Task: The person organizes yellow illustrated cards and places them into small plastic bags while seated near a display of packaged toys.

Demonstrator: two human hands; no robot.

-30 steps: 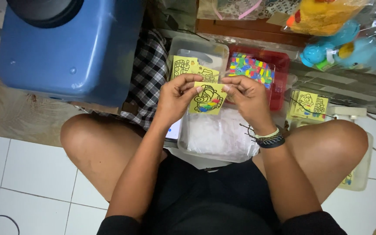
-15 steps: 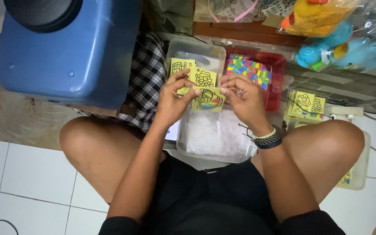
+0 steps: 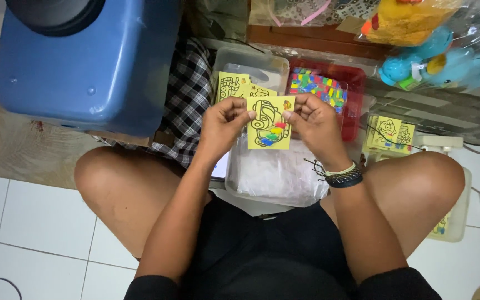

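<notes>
I sit cross-legged on a tiled floor. Both hands hold one small yellow picture card (image 3: 270,123) with a black outline drawing and coloured patches. My left hand (image 3: 222,125) pinches its left edge, my right hand (image 3: 313,123) its right edge; a beaded band circles that wrist. The card faces me, held above a clear plastic box (image 3: 234,61) holding more yellow cards (image 3: 231,86). A pile of clear plastic bags (image 3: 276,175) lies in front of my lap.
A red tray (image 3: 354,75) of small colourful packets stands behind my right hand. More yellow cards (image 3: 393,133) lie at right. A large blue bin (image 3: 79,61) is at left, with checked cloth (image 3: 187,100) beside it. Bagged plastic toys (image 3: 434,61) sit at upper right.
The card was tilted and partly covered by my fingers; now it is held upright and flat toward me, a little higher, with both hands at its side edges.
</notes>
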